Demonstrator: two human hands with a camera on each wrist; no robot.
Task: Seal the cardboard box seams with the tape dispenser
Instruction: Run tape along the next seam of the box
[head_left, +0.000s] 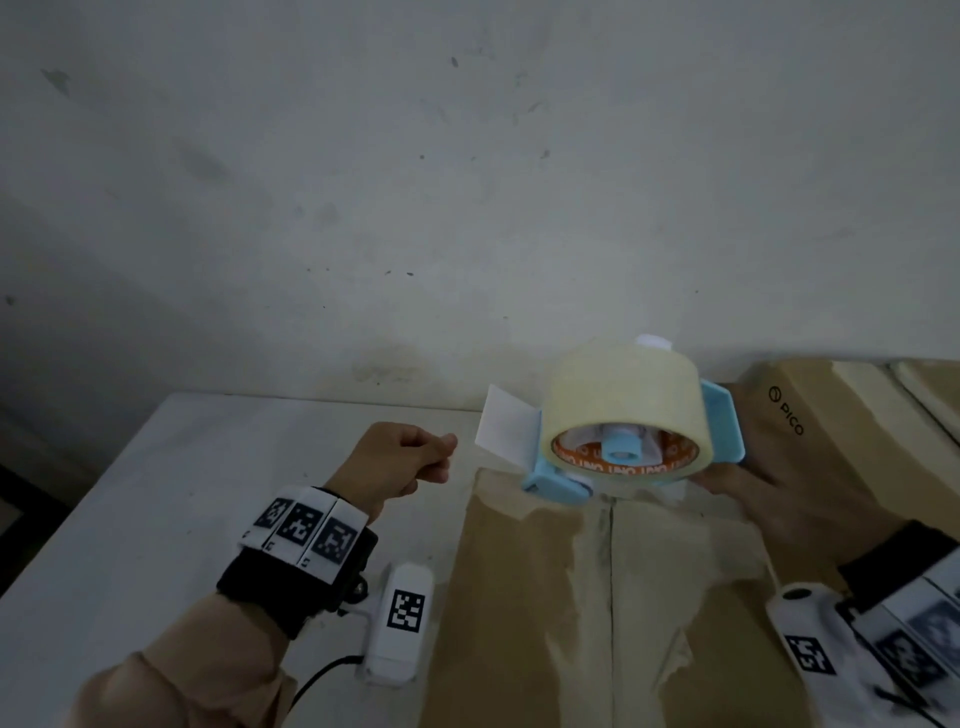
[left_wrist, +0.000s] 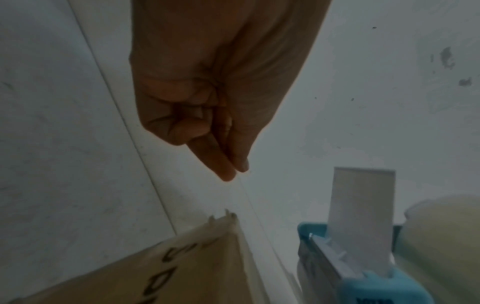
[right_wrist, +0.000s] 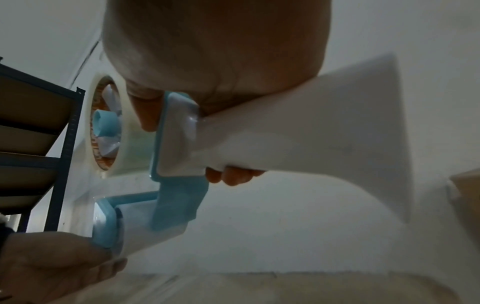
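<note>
The left hand (head_left: 397, 460) hovers above the white table (head_left: 156, 493), just left of the brown cardboard box (head_left: 597, 597). Its fingers (left_wrist: 215, 162) are curled in, thumb and forefinger tips pressed together in a narrow pinch; whether a thin clear strip of tape lies between them cannot be told. The right hand (head_left: 779, 499) wraps round the white handle of the blue and white plastic tape dispenser (head_left: 623, 441), which carries a wide roll of pale yellow tape (head_left: 623, 395) and sits over the far end of the box's centre seam (head_left: 612, 571). A white flap (head_left: 506, 423) sticks out from the dispenser toward the left hand, apart from it.

The right wrist view alone shows the fingertips (right_wrist: 233, 178) curling under the handle and a dark metal shelf rack (right_wrist: 52, 154) beyond. The left wrist view alone shows the dispenser's toothed cutter edge (left_wrist: 335, 253). Only the head view shows a second cardboard box printed "PICO" (head_left: 810, 415) at the right.
</note>
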